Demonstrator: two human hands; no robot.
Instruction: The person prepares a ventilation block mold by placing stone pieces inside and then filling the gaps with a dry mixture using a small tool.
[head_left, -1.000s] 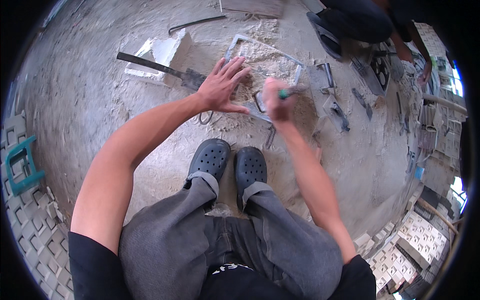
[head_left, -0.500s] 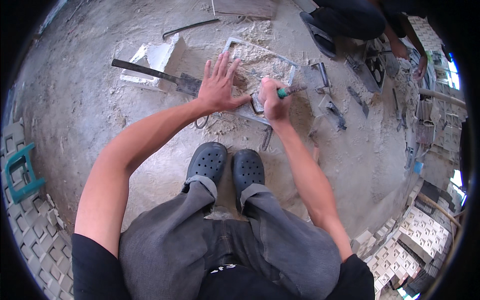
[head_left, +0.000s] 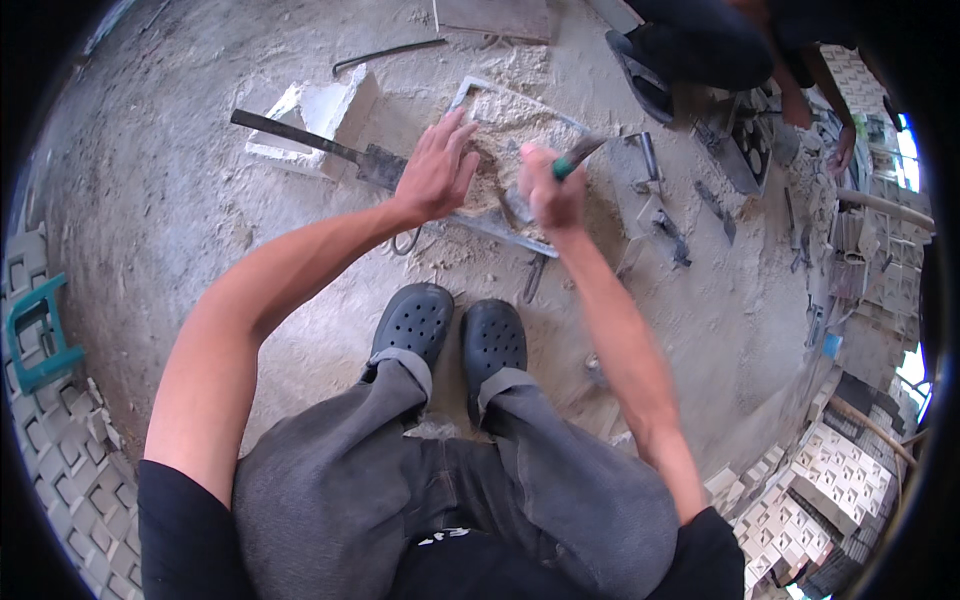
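Note:
A flat rectangular metal frame [head_left: 548,105] lies on the floor in front of me, with pale sandy mix [head_left: 505,112] inside it. My left hand [head_left: 436,172] is over its left side, fingers loosely stretched and holding nothing. My right hand [head_left: 553,192], blurred by motion, grips a trowel [head_left: 517,207] with a green band on its handle. The trowel's blade is low over the near part of the frame, partly hidden by my hand. Left of my left hand, a long dark bar with a flat plate [head_left: 300,137] leans across a broken white block [head_left: 350,100].
A bent metal rod [head_left: 390,53] lies beyond the block. Several hand tools [head_left: 715,212] lie to the right. Another person's hand [head_left: 797,108] is busy at the upper right, beside a dark metal mould [head_left: 748,148]. Patterned blocks [head_left: 835,455] are stacked along the right; a teal stool [head_left: 42,335] stands left.
My left hand has lifted slightly, its fingers less spread. My right hand has shifted a little with the trowel, whose handle now tilts up more.

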